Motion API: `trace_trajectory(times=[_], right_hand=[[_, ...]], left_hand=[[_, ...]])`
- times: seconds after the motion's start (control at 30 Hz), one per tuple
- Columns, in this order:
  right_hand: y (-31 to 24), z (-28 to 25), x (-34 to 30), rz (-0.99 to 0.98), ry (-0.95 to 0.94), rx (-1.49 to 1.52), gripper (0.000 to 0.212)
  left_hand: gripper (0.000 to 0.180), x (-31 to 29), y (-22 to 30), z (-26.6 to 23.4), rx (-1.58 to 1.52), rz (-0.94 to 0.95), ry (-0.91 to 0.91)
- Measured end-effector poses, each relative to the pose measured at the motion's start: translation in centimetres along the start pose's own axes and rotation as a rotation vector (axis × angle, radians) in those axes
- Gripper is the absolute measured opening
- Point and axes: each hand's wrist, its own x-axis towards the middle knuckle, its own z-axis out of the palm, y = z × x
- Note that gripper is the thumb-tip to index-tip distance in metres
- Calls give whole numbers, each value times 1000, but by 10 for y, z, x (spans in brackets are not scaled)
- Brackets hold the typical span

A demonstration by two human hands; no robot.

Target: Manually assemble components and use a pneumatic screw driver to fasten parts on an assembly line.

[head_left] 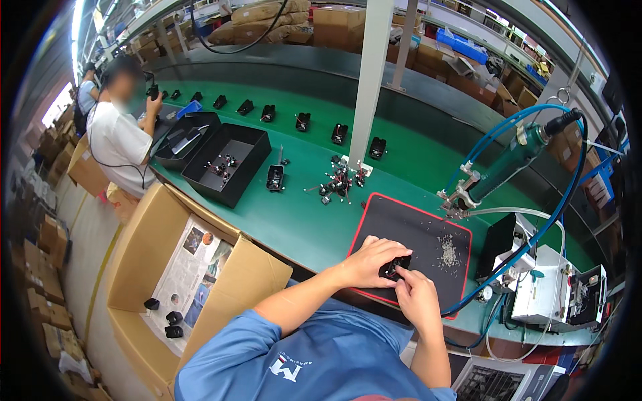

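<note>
My left hand (pixel 374 262) is wrapped round a small black plastic housing (pixel 394 267), held over the near edge of a black mat (pixel 394 224) with a red border. The fingers of my right hand (pixel 417 294) are curled in, with the index finger and thumb at the housing's open side. Whether a tiny part sits between those fingertips is too small to tell. On the mat, to the right of the housing, lies a loose pile of small silvery screws (pixel 449 252).
A green pneumatic screwdriver (pixel 515 164) hangs at the right above a white-and-black machine (pixel 545 287). Wired small parts (pixel 338 179) lie beyond the mat. Black housings (pixel 340 134) line the green belt. A black bin (pixel 231 194), cardboard box (pixel 200 260) and co-worker (pixel 120 134) are leftward.
</note>
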Motion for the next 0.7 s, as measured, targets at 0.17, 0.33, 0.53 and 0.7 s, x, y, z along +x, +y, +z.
trace_trajectory(times=[0.17,0.33,0.53,0.7], right_hand=[[-6,-38,12,23,500,275,34],[-37,-97,73,-317,1082,192,60],[-51,-125,106,-176,705,968,48],[-71,-105,94,-320,611,1020,74]], left_hand=[[82,3,1,0,-34,-45,4],[65,-2,7,3,12,-104,21],[53,4,6,-3,24,-110,-4],[51,5,7,-12,89,-157,16]])
